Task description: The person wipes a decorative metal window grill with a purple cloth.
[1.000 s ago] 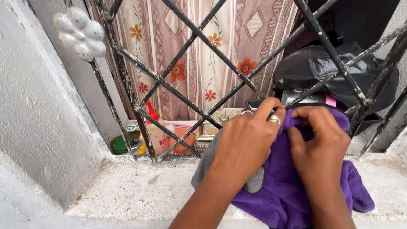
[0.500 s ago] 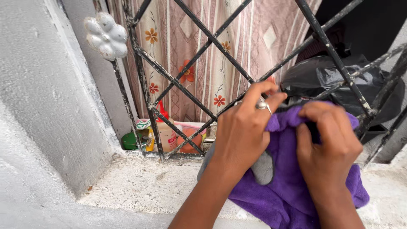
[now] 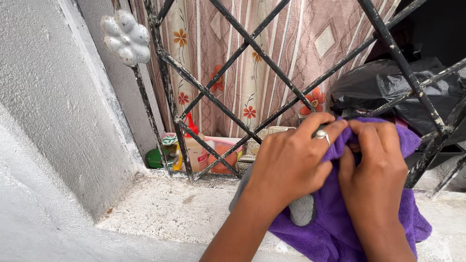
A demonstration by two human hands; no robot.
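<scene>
A fluffy purple cloth with a grey patch lies over the concrete window sill and up against a black diagonal metal window grille. My left hand, wearing a ring, pinches the cloth's upper edge against a grille bar. My right hand grips the same edge right beside it, fingers curled into the fabric. Both hands touch each other at the fingertips.
Behind the grille hangs a striped floral curtain. On the inner ledge stand a red-capped bottle, a green lid, an orange container and a black plastic bag. A white flower ornament tops a bar. A grey wall stands left.
Both hands stayed on the cloth's top edge at the grille, lifting slightly and then settling; the fingers have closed tighter together. The view shifted a little leftward and closer.
</scene>
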